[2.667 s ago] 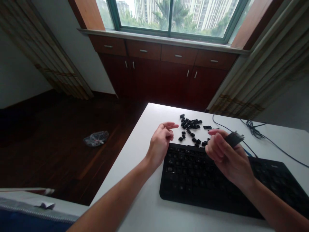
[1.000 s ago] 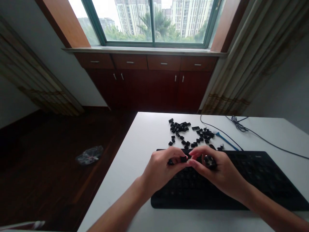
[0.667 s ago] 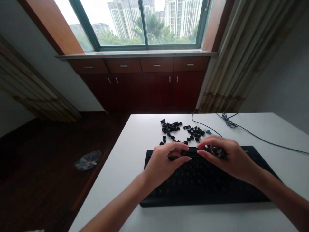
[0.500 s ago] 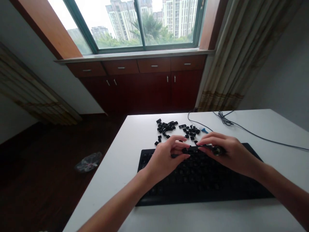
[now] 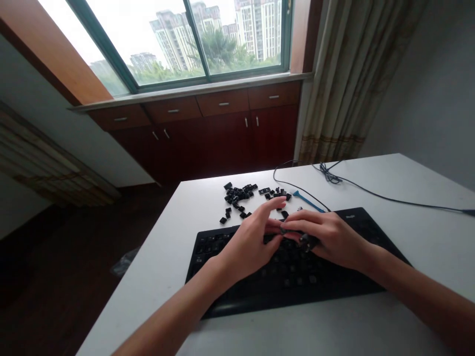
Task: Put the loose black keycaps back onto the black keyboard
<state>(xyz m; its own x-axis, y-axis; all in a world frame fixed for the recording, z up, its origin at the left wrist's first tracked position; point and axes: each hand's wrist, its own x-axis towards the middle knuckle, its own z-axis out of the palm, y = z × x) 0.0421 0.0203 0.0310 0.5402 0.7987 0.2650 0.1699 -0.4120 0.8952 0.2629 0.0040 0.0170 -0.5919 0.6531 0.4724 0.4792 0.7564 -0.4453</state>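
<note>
A black keyboard (image 5: 260,296) lies on the white table under both my hands. My left hand (image 5: 252,242) is over its upper middle, index finger raised, the thumb and other fingers curled in around something small I cannot make out. Touching those fingertips, my right hand (image 5: 330,235) is closed around a dark tool (image 5: 308,242) with a shiny part; its kind is unclear. Loose black keycaps (image 5: 237,195) are scattered behind the keyboard. A slim blue tool (image 5: 308,201) lies beyond my right hand.
A black cable (image 5: 374,195) runs across the white table (image 5: 159,262) at the back right, with a bundled loop. On the floor to the left is a clear plastic bag (image 5: 126,262). Cabinets (image 5: 222,138) stand below the window.
My right hand has moved left, bringing its fingertips against my left hand. The camera view has shifted and tilted, and more of the blue tool shows.
</note>
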